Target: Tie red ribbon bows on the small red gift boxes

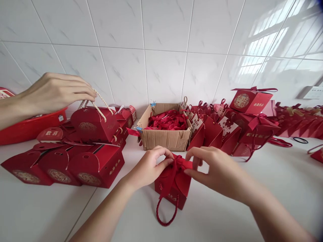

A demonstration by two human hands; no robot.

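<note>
red ribbon [178, 162], knotted in a bow, tops a small box [183, 189] standing on the white surface [214, 215], just before the cardboard carton [165, 140]. the left hand [153, 164] pinches the bow's left side; the right hand [215, 165] is at the right loop, whether gripping, i cannot tell.

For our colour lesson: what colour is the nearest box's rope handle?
Rope handle: dark red, best in head view.

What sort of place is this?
Probably a small gift-packing workspace: red boxes clustered at left, a cardboard carton of red ribbons, and a bow-tied box in front.
</note>
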